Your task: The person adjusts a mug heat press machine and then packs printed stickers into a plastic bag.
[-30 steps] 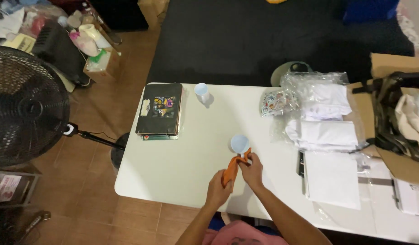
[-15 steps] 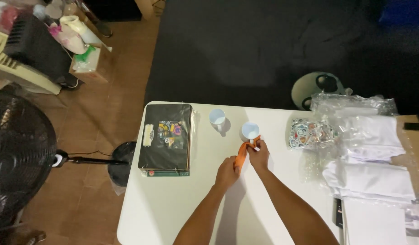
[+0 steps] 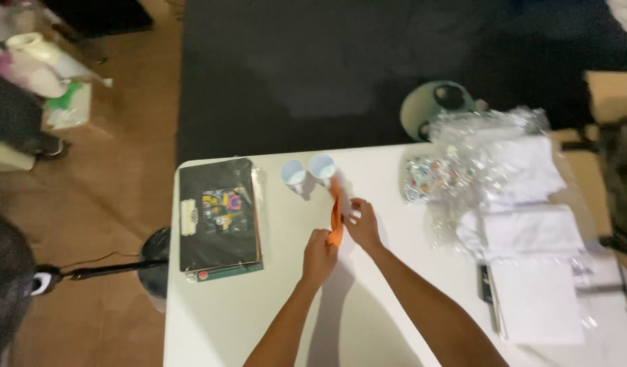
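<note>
Both my hands hold a narrow orange strip [image 3: 336, 207] over the white table [image 3: 259, 306]. My left hand [image 3: 319, 255] pinches its near end. My right hand [image 3: 360, 221] grips it a little farther up, and its far tip points toward two small pale blue cups. One cup [image 3: 293, 174] and the other cup [image 3: 321, 166] stand side by side just beyond the strip's tip. What the orange strip is made of I cannot tell.
A dark flat book or box [image 3: 218, 216] lies on the table's left part. Clear plastic bags with white folded items [image 3: 517, 197] and a patterned packet [image 3: 429, 178] fill the right side. Beyond the table are a dark rug [image 3: 313, 75], a round green object [image 3: 436, 103] and a fan stand [image 3: 89, 272].
The view has shifted, so the table sits lower and more central. Both hands have carried the orange strip toward the two cups, which stand side by side now.
</note>
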